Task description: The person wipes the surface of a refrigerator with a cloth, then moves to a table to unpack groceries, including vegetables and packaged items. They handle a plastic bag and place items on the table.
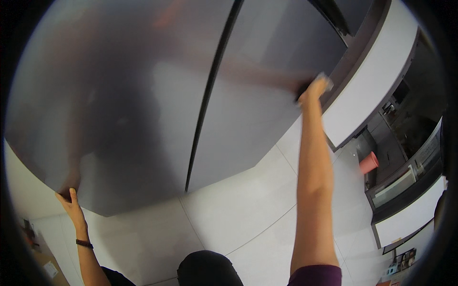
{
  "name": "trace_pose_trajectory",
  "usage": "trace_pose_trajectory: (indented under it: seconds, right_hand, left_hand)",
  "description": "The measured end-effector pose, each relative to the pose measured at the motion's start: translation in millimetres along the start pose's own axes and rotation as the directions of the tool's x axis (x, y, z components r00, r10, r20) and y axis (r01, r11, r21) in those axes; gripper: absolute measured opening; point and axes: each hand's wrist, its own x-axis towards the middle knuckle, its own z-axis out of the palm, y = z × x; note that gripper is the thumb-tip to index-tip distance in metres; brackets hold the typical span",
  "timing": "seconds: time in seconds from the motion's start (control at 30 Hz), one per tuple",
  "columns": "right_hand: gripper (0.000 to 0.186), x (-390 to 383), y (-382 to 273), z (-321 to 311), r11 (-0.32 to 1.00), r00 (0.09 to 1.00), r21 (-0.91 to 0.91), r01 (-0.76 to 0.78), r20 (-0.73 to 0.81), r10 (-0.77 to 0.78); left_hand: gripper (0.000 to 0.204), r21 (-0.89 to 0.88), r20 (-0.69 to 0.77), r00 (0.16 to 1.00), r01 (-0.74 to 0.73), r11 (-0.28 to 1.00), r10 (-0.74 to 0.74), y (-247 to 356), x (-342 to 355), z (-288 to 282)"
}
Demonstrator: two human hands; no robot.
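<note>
A tall grey refrigerator (238, 114) with glossy double doors stands in front of me, a dark gap between the doors. My left hand (71, 204) grips the edge of its left side, thumb on the front face and fingers round the side. At the right edge of the right door, my right hand (313, 89) is closed on a pale, crumpled cloth (326, 82), pressed against the door. Motion blurs that hand, and its fingers are partly hidden. Reflections of both arms show on the doors.
A white cabinet panel (377, 76) runs along the refrigerator's right side. Pale tiles cover the floor (257, 205). Farther right are a pink bin (369, 163) and a sliding door frame (405, 183). A cardboard box (50, 267) sits at the lower left.
</note>
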Motion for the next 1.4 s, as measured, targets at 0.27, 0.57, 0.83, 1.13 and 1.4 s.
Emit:
trace_pose_trajectory:
  seconds: [0.27, 0.57, 0.83, 1.13, 1.4]
  right_hand:
    - [0.053, 15, -93, 52, 0.640, 0.835, -0.583, 0.501, 0.131, -0.534]
    - [0.050, -38, 131, -52, 0.836, 0.888, -0.431, 0.341, -0.145, -0.437]
    - [0.068, -192, 304, -135, 0.903, 0.884, 0.204, -0.377, -0.211, 0.417]
    - [0.072, -276, 312, -116, 0.434, 0.420, 0.284, -0.855, -0.113, 0.900]
    - [0.040, -101, 73, -2, 0.974, 0.984, 0.158, -0.165, -0.036, 0.172]
  left_hand:
    - [0.071, 0.011, -0.023, 0.999, -0.022, 1.000, 0.022, 15, 2, -6]
    - [0.076, 0.032, 0.013, 1.000, 0.027, 0.999, -0.027, 12, 3, -16]
    - [0.086, -0.057, 0.029, 0.999, 0.040, 0.998, -0.038, 18, 2, -12]
    - [0.083, -0.070, 0.043, 0.999, 0.036, 0.997, -0.033, 32, -1, -11]
    - [0.066, -0.121, 0.020, 1.000, 0.005, 0.993, -0.003, 43, -5, 6]
